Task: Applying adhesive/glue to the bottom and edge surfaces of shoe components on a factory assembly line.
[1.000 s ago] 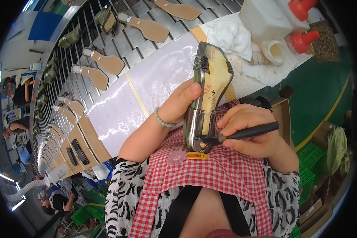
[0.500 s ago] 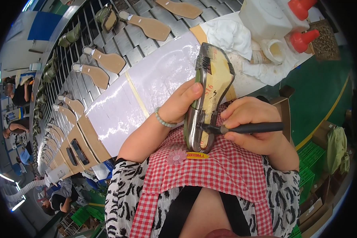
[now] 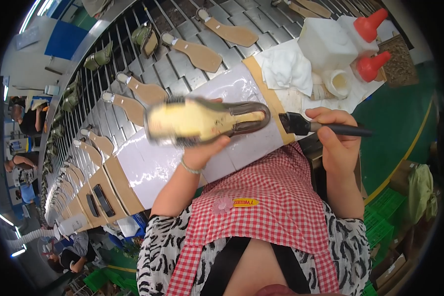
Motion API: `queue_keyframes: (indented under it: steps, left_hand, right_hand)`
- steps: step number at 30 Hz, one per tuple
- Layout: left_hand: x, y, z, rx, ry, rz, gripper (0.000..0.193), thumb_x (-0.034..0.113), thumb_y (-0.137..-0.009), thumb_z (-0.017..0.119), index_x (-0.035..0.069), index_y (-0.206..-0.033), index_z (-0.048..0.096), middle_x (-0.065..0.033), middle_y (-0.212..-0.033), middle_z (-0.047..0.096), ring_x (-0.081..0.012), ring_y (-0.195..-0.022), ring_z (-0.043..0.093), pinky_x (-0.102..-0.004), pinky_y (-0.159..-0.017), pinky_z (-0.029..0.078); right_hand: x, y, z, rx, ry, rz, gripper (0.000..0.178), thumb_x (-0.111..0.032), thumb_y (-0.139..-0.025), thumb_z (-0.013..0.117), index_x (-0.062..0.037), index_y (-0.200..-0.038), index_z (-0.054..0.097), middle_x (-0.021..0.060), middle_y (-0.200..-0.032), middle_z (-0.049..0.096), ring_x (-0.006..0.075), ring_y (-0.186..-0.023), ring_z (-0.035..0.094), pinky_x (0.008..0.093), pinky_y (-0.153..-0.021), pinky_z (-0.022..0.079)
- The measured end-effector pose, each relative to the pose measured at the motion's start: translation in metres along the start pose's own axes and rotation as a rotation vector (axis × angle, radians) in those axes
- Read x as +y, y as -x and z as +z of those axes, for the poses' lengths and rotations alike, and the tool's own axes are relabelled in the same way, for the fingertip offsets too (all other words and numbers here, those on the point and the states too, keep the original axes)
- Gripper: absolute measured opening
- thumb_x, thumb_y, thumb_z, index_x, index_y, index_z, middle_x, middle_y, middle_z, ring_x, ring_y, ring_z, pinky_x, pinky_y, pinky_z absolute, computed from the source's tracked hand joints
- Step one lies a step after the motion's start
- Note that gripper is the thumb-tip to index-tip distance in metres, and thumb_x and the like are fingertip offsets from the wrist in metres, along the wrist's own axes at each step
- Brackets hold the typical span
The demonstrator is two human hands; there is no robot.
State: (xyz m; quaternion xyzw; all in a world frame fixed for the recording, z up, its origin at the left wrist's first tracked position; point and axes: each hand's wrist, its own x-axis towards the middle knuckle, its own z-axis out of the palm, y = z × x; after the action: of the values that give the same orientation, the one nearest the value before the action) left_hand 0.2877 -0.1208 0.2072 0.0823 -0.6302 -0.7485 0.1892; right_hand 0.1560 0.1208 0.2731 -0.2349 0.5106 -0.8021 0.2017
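My left hand (image 3: pixel 208 151) is closed around a shoe upper on a last (image 3: pixel 202 121), held sole side up over the table. Its wide yellowish end points left and is smeared by motion; the narrower end, rimmed in dark glossy material, points right. Most of the fingers are hidden beneath the shoe. In my right hand (image 3: pixel 336 140), a black-handled brush (image 3: pixel 295 123) is pinched, its dark head pointing left. A short gap separates the brush head from the shoe's narrow end.
Brown soles (image 3: pixel 198 55) and green shoe uppers (image 3: pixel 98 58) lie on the slatted metal conveyor (image 3: pixel 182 79) beyond the table. A white cloth (image 3: pixel 286 69), an open pot (image 3: pixel 338 84) and white bottles with red caps (image 3: pixel 325 39) stand at the back right. Green crates (image 3: pixel 380 222) are at the right.
The shoe has swung from upright before my apron to lying crosswise, farther left over the table. The brush has come off the shoe and moved up and to the right.
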Motion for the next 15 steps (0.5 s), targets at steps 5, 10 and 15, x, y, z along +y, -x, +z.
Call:
queue_keyframes:
  steps: [5, 10, 15]
  left_hand:
    - [-0.031, 0.035, 0.023, 0.178, -0.364, 0.328, 0.094, 0.026, -0.064, 0.085, 0.007, -0.132, 0.023, -0.0152, -0.132, 0.038, -0.0315, -0.13, 0.035, -0.0442, -0.108, 0.029]
    - [-0.031, 0.058, 0.025, 0.117, -0.428, 0.172, 0.097, 0.024, -0.061, 0.086, 0.008, -0.134, 0.024, -0.0118, -0.13, 0.039, -0.031, -0.132, 0.034, -0.0405, -0.107, 0.033]
    - [-0.025, 0.055, 0.03, 0.054, -0.52, 0.263, 0.106, 0.028, -0.061, 0.087, 0.009, -0.139, 0.017, -0.0125, -0.13, 0.034, -0.0315, -0.132, 0.033, -0.0393, -0.107, 0.034]
  right_hand:
    - [0.027, 0.002, -0.006, 0.088, 0.208, -0.009, 0.017, 0.003, -0.082, 0.062, 0.001, -0.099, 0.059, 0.0163, -0.108, 0.06, 0.0174, -0.099, 0.057, 0.0283, -0.089, 0.044]
    - [0.038, 0.008, -0.003, 0.004, 0.254, 0.082, 0.018, 0.005, -0.081, 0.063, 0.0007, -0.099, 0.059, 0.0128, -0.107, 0.06, 0.0137, -0.095, 0.057, 0.0246, -0.083, 0.045]
    - [0.047, 0.006, 0.001, -0.011, 0.201, 0.135, 0.018, 0.005, -0.081, 0.064, 0.0002, -0.098, 0.06, 0.0121, -0.106, 0.06, 0.0124, -0.093, 0.057, 0.0242, -0.081, 0.045]
